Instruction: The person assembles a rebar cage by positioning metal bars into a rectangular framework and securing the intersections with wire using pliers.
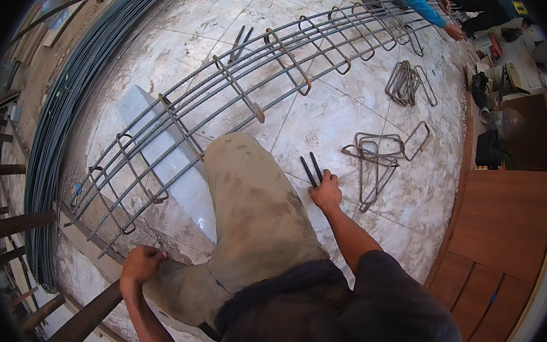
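So we've got the right arm stretched out ahead and to the side, elbow slightly bent, forearm angled in over the tiled floor (313, 119). The right hand (327, 192) is down low, fingers curled in around the near end of a black-handled tool (313, 168); its two handles poke out past the fingers, spread apart and pointing away from us. Our left arm comes up from the lower edge, the left hand (142, 266) bent over beside the left knee of our khaki trousers (245, 198), fingers half curled. We can't tell if there's anything in it. The rebar cage (258, 110) lies diagonally in front of us, from the left side up to the top right. Loose bent stirrups (371, 156) sit on the tiles just beyond our right hand.
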Action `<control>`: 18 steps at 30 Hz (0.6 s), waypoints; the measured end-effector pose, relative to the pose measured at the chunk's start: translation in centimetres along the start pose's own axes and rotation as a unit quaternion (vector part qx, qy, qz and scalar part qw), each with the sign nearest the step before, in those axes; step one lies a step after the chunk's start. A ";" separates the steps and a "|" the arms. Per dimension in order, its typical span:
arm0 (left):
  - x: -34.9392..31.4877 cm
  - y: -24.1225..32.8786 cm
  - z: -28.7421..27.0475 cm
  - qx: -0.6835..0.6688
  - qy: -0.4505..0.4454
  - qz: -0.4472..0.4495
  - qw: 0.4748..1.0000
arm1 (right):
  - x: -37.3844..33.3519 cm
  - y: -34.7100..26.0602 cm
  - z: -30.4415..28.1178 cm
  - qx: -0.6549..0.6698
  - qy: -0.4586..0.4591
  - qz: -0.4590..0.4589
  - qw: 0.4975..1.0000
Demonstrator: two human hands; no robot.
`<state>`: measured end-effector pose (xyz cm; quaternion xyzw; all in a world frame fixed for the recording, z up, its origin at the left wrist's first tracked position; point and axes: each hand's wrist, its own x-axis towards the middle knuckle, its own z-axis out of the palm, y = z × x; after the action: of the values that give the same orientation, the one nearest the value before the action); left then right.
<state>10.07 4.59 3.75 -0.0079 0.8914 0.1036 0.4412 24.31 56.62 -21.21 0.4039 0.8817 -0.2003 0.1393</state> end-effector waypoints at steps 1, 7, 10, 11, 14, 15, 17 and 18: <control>-1.4 -0.4 -0.4 -0.052 0.005 0.008 0.999 | 0.0 0.1 0.6 -0.011 0.002 -0.010 1.000; -4.9 -1.9 -1.9 -0.309 0.251 0.059 0.916 | 3.2 5.4 1.3 -0.022 -0.043 0.002 0.999; -7.2 -8.4 -1.2 -0.390 0.386 0.041 0.835 | 2.2 2.2 -2.0 0.087 -0.001 -0.012 0.996; -8.0 -9.9 -0.6 -0.437 0.433 0.049 0.787 | 2.7 1.1 -3.7 0.155 0.038 -0.047 0.986; -12.2 -8.1 -0.8 -0.578 0.430 -0.002 0.693 | 0.9 -5.3 -10.8 0.398 0.102 -0.189 0.892; -12.8 -7.6 -0.3 -0.588 0.404 0.010 0.701 | -2.2 -9.8 -14.8 0.385 0.092 -0.274 0.877; -12.2 -2.0 -0.1 -0.606 0.290 0.121 0.731 | -10.2 -18.8 -21.9 0.361 0.117 -0.426 0.821; -11.5 1.3 0.0 -0.620 0.205 0.183 0.735 | -14.2 -22.4 -23.5 0.351 0.149 -0.494 0.781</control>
<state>16.95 4.98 13.08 -0.1377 0.6827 0.7079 0.1177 14.13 44.96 10.71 -0.0414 0.8391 -0.4743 -0.2631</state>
